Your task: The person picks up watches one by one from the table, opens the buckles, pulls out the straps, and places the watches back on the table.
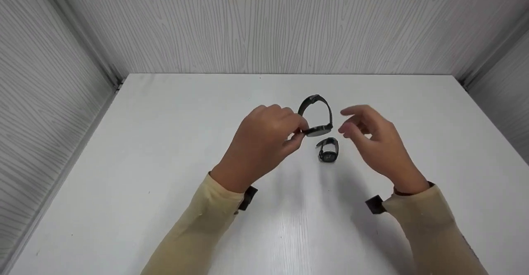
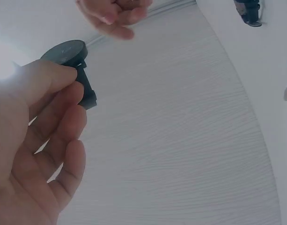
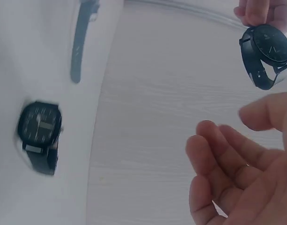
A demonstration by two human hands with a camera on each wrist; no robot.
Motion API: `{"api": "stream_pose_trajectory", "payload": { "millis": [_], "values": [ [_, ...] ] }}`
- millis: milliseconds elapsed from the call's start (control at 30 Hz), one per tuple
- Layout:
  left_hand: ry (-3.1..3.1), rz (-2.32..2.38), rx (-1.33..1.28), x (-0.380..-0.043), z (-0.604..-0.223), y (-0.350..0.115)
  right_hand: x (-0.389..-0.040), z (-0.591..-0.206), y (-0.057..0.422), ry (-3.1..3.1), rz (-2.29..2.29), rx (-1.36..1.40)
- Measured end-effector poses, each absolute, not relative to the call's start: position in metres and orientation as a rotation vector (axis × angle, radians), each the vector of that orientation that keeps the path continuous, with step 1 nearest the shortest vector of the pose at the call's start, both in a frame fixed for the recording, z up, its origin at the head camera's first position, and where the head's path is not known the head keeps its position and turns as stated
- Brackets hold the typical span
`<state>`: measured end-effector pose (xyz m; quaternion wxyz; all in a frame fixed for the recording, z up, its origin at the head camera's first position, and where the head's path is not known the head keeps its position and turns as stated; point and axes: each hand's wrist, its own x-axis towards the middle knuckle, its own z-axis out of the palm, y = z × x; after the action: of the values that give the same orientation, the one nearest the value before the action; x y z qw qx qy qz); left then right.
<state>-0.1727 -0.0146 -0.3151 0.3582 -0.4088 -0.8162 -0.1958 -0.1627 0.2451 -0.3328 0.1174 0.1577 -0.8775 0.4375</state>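
My left hand (image 1: 268, 136) pinches a black wristwatch (image 1: 318, 131) with a round face by the edge of its case, between thumb and fingers. The strap makes a loop above the case in the head view; the right wrist view shows the dark dial with its hands. Just right of this watch, my right hand (image 1: 374, 141) is held in the air with fingers loosely bent and nothing between them. Below the two hands, a smaller black wristwatch (image 1: 328, 156) with a squarish face lies on the white table, its strap curved up behind the face.
The white tabletop (image 1: 165, 151) is bounded by a pale wood-grain panel (image 1: 264, 27) at the back and similar panels (image 1: 37, 101) at the sides. A small dark device (image 1: 248, 197) sits at my left wrist, another device (image 1: 375, 205) at my right.
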Motion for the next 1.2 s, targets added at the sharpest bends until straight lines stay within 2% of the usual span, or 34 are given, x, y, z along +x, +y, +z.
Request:
{"api": "stream_pose_trajectory", "payload": {
  "millis": [133,233,533,800,1000,1200],
  "values": [
    [-2.055,-0.436,-1.108,-0.161,-0.311,-0.011,-0.155,-0.322,0.240,-2.424,1.645,0.493],
    [-2.029,-0.388,-1.167,-0.159,-0.312,-0.007,-0.151,-0.318,0.238,-2.428,1.717,0.486],
    [-1.985,-0.276,-1.270,-0.161,-0.315,-0.001,-0.152,-0.317,0.240,-2.600,1.620,0.404],
    [-2.031,-0.275,-1.322,-0.161,-0.318,0.001,-0.154,-0.322,0.241,-2.546,1.693,0.495],
    [-2.092,-0.480,-1.395,-0.163,-0.322,-0.004,-0.156,-0.328,0.241,-2.566,1.618,0.571],
    [-2.185,-0.636,-1.238,-0.164,-0.323,-0.008,-0.157,-0.332,0.235,-2.563,1.419,0.763]
  ]
}}
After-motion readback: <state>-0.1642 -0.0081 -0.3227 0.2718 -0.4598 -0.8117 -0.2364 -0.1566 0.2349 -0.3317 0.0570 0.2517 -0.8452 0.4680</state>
